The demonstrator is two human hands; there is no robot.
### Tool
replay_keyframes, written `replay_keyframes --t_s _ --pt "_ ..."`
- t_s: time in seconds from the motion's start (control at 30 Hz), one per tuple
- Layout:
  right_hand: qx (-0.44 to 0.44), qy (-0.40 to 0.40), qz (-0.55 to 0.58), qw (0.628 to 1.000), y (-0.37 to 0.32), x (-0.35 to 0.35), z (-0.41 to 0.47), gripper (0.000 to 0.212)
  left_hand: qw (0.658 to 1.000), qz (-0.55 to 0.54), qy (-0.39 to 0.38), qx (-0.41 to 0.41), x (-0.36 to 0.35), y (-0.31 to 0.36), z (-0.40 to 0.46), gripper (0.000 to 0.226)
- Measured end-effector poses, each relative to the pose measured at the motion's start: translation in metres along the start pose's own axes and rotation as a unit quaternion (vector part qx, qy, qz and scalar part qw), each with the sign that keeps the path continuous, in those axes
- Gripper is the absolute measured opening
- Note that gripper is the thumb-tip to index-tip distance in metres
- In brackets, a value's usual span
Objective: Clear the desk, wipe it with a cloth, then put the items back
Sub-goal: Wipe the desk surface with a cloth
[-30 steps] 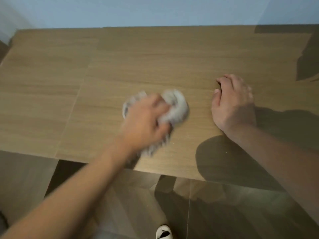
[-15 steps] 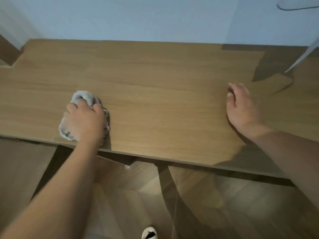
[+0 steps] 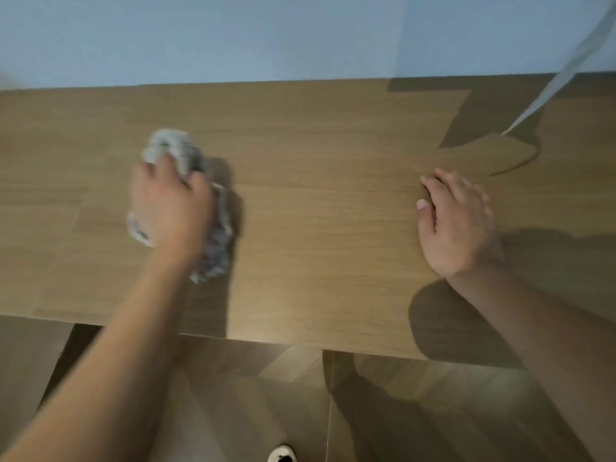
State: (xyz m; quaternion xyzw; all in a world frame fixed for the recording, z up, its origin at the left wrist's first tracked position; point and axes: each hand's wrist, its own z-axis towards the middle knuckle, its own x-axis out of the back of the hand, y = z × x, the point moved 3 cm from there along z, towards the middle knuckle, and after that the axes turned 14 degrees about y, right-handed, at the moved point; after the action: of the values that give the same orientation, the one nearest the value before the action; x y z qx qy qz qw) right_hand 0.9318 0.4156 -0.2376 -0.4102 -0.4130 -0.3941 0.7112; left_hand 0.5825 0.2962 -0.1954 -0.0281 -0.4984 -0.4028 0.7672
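The wiping step looks to be in hand: the left hand (image 3: 171, 203) grips a bunched grey cloth (image 3: 173, 146) against the desk (image 3: 316, 228), left of the middle and between the wall edge and the near edge. The right hand (image 3: 458, 225) rests flat, fingers relaxed and holding nothing, toward the right end. Next, the cloth probably needs sweeping across the unwiped stretch between the 2 hands.

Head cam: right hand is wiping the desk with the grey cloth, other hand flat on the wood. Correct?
Not quite. In the head view it is the left hand that grips the grey cloth on the desk. The right hand is the one resting flat on the wood, fingers spread and holding nothing.
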Motion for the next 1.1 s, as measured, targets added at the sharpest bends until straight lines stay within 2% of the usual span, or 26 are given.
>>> replay_keyframes --t_s 0.07,0.13,0.17,0.23,0.33,0.4,0.43,0.5,0.57,0.63,0.67,0.7,0.73,0.8,0.87,0.9,0.93,1.0,1.1 --pt "-0.007 -0.003 0.000 1.000 0.002 -0.002 0.001 0.045 0.992 0.092 -0.032 0.084 -0.021 -0.018 0.032 0.050" --pt "-0.011 -0.004 0.000 1.000 0.004 -0.004 0.001 0.044 0.983 0.135 -0.046 0.115 -0.036 -0.004 0.022 0.055" --pt "-0.011 -0.002 0.003 1.000 0.005 -0.004 0.000 0.043 0.987 0.130 -0.039 0.087 -0.040 0.013 0.006 0.057" --pt "-0.012 -0.004 0.007 1.000 0.005 -0.004 0.000 0.043 0.996 0.071 -0.043 -0.023 -0.036 0.063 -0.048 0.061" --pt "-0.017 0.003 0.022 1.000 0.005 -0.004 0.001 0.047 0.975 -0.054 -0.115 -0.185 0.009 0.137 -0.163 0.051" --pt "-0.017 0.008 0.035 0.999 0.005 -0.003 0.002 0.049 0.951 -0.128 -0.165 -0.230 0.031 0.151 -0.200 0.051" --pt "-0.013 0.006 0.034 0.999 0.005 -0.002 0.003 0.047 0.948 -0.159 -0.157 -0.228 0.030 0.144 -0.190 0.051" --pt "-0.002 -0.003 0.023 1.000 0.005 -0.002 0.002 0.042 0.971 -0.137 -0.095 -0.171 0.018 0.105 -0.138 0.051" --pt "-0.003 -0.008 0.015 1.000 0.005 -0.001 0.000 0.042 0.995 -0.027 -0.022 -0.089 0.000 0.052 -0.066 0.053" --pt "-0.005 -0.011 0.009 1.000 0.004 -0.003 0.000 0.043 0.996 0.075 -0.016 0.037 -0.016 0.005 -0.009 0.058" --pt "-0.005 -0.013 0.006 1.000 0.003 -0.004 0.000 0.044 0.988 0.110 -0.020 0.105 -0.023 -0.002 0.002 0.061" --pt "-0.007 -0.013 0.004 1.000 0.004 -0.005 0.000 0.044 0.982 0.134 -0.019 0.132 -0.030 0.006 -0.001 0.064" --pt "-0.010 -0.012 0.002 1.000 0.005 -0.006 0.000 0.044 0.985 0.141 -0.020 0.102 -0.036 0.030 -0.014 0.067" --pt "-0.014 0.000 0.010 1.000 0.004 -0.007 -0.001 0.043 0.995 0.083 -0.042 -0.033 -0.039 0.104 -0.068 0.067" --pt "-0.019 0.022 0.030 0.999 0.004 -0.007 -0.001 0.044 0.977 -0.014 -0.112 -0.183 -0.029 0.171 -0.134 0.058" --pt "-0.019 0.029 0.037 0.999 0.004 -0.007 -0.001 0.047 0.962 -0.059 -0.135 -0.229 -0.023 0.187 -0.151 0.054" --pt "-0.018 0.032 0.040 0.999 0.004 -0.007 0.000 0.049 0.956 -0.099 -0.143 -0.237 -0.024 0.189 -0.147 0.052" --pt "-0.010 0.035 0.042 0.998 0.004 -0.007 -0.002 0.048 0.974 -0.126 -0.077 -0.171 -0.039 0.160 -0.097 0.052" --pt "-0.001 0.049 0.051 0.997 0.004 -0.005 -0.001 0.046 0.999 0.031 0.020 -0.002 -0.071 0.081 0.014 0.053"
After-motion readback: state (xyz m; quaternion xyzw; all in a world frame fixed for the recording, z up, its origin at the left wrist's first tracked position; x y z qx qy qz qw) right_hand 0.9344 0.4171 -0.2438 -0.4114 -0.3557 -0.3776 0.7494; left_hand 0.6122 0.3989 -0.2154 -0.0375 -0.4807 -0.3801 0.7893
